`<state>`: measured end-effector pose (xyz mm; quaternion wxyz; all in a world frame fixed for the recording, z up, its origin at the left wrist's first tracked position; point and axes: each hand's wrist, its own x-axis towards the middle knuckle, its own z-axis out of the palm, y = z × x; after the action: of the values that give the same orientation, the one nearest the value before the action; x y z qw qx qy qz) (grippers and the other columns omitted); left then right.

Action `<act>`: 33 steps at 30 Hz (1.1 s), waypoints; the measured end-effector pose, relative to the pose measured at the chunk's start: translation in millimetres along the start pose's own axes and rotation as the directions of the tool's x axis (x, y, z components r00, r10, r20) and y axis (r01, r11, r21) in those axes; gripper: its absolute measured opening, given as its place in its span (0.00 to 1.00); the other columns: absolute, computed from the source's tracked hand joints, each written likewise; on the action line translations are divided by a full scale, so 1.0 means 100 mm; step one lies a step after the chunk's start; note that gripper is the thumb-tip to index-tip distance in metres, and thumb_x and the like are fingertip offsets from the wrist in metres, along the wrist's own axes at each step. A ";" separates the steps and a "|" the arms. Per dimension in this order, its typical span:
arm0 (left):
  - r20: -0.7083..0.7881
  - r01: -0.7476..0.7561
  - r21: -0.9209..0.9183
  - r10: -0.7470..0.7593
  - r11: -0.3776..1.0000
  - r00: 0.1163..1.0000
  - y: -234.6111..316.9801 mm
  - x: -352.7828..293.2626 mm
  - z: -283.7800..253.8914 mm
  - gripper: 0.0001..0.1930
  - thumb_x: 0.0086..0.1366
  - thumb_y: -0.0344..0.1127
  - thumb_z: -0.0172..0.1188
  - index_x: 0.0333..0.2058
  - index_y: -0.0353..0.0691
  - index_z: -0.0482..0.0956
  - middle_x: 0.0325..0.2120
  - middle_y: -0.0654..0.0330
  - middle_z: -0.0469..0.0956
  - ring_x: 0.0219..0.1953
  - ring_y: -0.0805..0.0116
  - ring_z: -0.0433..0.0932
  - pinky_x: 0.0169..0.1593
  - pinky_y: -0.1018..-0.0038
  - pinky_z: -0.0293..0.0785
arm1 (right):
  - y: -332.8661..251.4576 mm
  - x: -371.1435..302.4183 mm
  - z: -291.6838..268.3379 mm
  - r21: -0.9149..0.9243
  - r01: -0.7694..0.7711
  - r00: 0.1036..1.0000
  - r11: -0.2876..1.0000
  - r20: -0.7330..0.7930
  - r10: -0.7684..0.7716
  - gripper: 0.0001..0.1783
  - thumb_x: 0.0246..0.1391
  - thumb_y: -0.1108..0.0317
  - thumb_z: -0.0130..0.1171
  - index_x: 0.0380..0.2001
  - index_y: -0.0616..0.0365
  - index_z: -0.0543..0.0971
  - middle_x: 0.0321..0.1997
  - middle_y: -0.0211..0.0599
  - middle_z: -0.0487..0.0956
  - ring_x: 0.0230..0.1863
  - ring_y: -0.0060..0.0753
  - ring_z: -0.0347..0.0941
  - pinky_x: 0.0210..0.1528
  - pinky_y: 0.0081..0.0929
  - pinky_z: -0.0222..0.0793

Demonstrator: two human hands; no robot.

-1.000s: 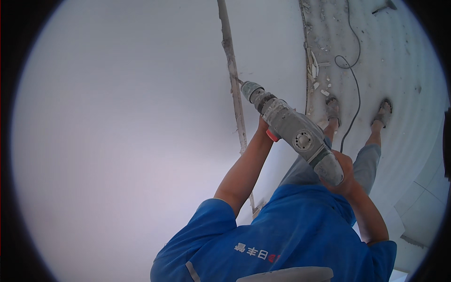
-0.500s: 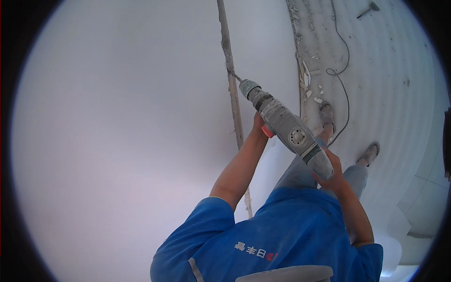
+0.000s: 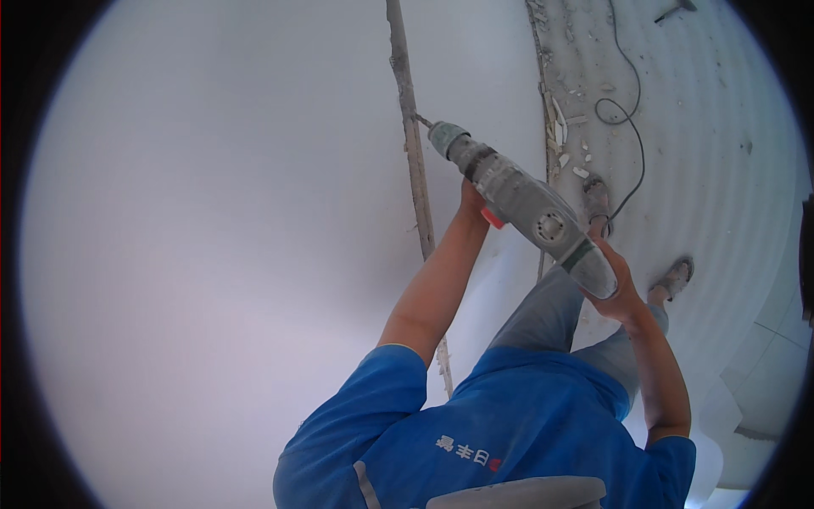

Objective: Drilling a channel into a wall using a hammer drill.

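A dusty grey rotary hammer drill (image 3: 517,199) spans both of my hands, its bit pointing up and left. The tip of the drill bit (image 3: 421,120) meets a rough grey groove (image 3: 415,170) cut along the white wall (image 3: 237,212). My left hand (image 3: 472,197) is closed under the front of the drill body, with most of its fingers hidden behind the tool. Around the rear handle wraps my right hand (image 3: 623,284), its fingers partly covered by the housing.
A dark power cord (image 3: 638,161) curls across the dusty floor (image 3: 712,187) on the right. Broken chips (image 3: 560,127) lie along the wall's foot. A hammer (image 3: 676,9) rests at the far right. My shoes (image 3: 676,278) are near the cord.
The drill's rear end and my right hand have moved slightly up and to the right. The bit has shifted a little higher in view, still at the groove. Both hands keep their hold.
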<state>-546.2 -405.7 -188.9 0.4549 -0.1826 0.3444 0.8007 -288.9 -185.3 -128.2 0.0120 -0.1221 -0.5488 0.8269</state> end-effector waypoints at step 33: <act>-0.041 0.314 -0.070 -0.317 0.947 0.947 0.14 -0.08 0.45 0.28 0.65 0.64 0.50 0.21 0.45 0.76 0.31 0.50 0.79 0.34 0.51 0.79 0.42 0.53 0.77 | 0.04 -0.14 0.58 -0.203 0.112 0.985 0.973 -0.107 -0.136 0.28 0.36 0.80 0.64 0.47 0.62 0.72 0.43 0.51 0.74 0.45 0.55 0.72 0.49 0.35 0.68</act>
<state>-553.4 -382.8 -147.5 0.5622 -0.2703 0.2970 0.7229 -287.6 -241.2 -108.5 0.0846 -0.1377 -0.6323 0.7577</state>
